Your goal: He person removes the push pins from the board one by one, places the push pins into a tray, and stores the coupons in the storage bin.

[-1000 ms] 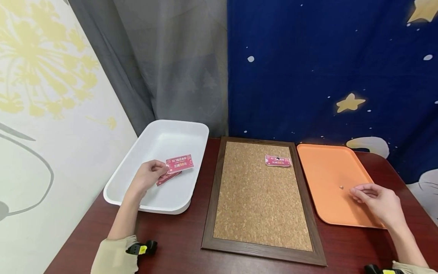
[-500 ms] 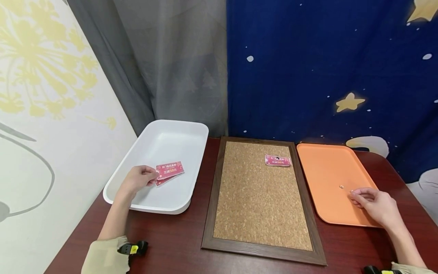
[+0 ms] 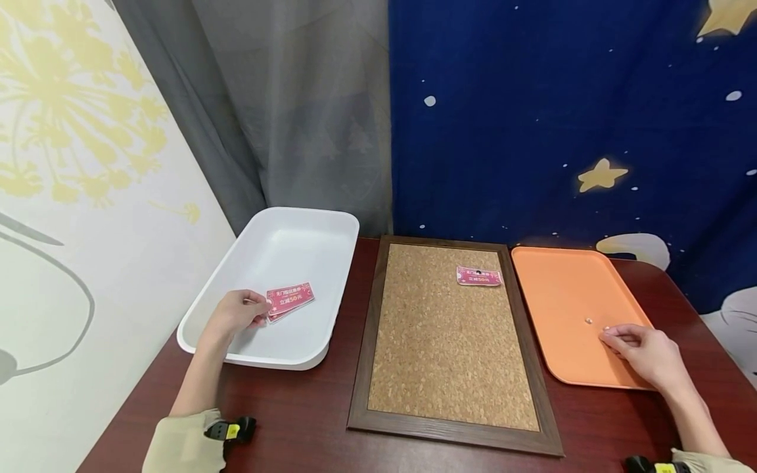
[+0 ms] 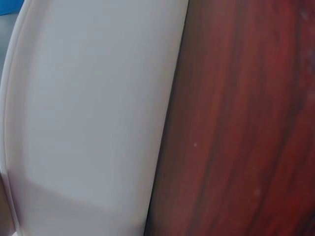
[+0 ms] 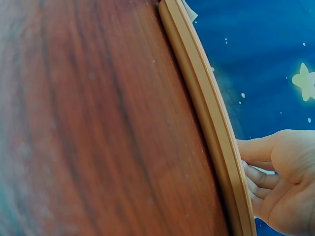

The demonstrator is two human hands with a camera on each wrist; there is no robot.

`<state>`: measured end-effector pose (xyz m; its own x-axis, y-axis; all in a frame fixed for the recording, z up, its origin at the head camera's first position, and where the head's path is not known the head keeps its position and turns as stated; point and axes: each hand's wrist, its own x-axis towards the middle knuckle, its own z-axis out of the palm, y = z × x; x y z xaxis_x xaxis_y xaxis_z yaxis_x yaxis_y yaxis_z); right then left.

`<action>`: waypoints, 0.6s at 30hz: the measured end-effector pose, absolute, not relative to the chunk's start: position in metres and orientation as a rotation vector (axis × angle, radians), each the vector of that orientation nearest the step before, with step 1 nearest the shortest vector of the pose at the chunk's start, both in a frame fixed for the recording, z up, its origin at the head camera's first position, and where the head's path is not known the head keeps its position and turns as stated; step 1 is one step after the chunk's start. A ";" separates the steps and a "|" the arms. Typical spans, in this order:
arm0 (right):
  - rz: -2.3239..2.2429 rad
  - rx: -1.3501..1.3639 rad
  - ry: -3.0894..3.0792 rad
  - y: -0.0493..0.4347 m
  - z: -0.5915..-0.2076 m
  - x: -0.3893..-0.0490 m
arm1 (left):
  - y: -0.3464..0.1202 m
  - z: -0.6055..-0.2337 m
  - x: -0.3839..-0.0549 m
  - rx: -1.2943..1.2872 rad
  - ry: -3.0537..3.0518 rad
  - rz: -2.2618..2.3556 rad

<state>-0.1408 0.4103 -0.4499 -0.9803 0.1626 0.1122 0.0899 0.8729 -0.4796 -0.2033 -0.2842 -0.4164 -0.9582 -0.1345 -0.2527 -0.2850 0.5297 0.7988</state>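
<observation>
In the head view, my left hand (image 3: pixel 236 314) pinches the left end of a pink printed coupon (image 3: pixel 292 297) inside the white tray (image 3: pixel 331 226). A second pink coupon (image 3: pixel 296 311) lies largely hidden under it. My right hand (image 3: pixel 647 351) is over the orange tray (image 3: pixel 568 276), thumb and fingertips together on a tiny pale pin-like thing (image 3: pixel 605 328), too small to make out well. Close by on that tray lies a small pin (image 3: pixel 588 321). In the right wrist view, the right hand (image 5: pixel 288 182) shows behind the tray's rim; its fingertips are hidden.
Between the trays lies a wood-framed cork board (image 3: pixel 449 348), with a pink coupon (image 3: pixel 479 277) fixed near its upper right by a dark pin (image 3: pixel 478 271). The dark red table (image 3: pixel 296 420) carries everything. Grey and blue curtains (image 3: pixel 473 131) hang behind.
My left hand has moved left and down with the coupon, which now covers more of the coupon beneath. My right hand has shifted slightly left over the orange tray.
</observation>
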 end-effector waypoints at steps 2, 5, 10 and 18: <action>0.733 -0.191 -2.894 0.410 -0.449 -0.141 | -0.284 -0.416 -0.203 -0.367 2.603 1.397; 0.741 -0.185 -2.893 0.410 -0.449 -0.140 | -0.284 -0.415 -0.202 -0.379 2.611 1.377; 0.769 -0.171 -2.874 0.412 -0.451 -0.139 | -0.284 -0.416 -0.201 -0.374 2.656 1.328; 0.826 -0.174 -2.853 0.412 -0.454 -0.137 | -0.286 -0.415 -0.200 -0.376 2.689 1.318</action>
<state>-0.1371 0.4125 -0.4536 -0.9793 0.1578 0.1268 0.0656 0.8400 -0.5386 -0.2001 -0.2860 -0.4147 -0.9615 -0.1673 -0.2182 -0.2749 0.5889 0.7600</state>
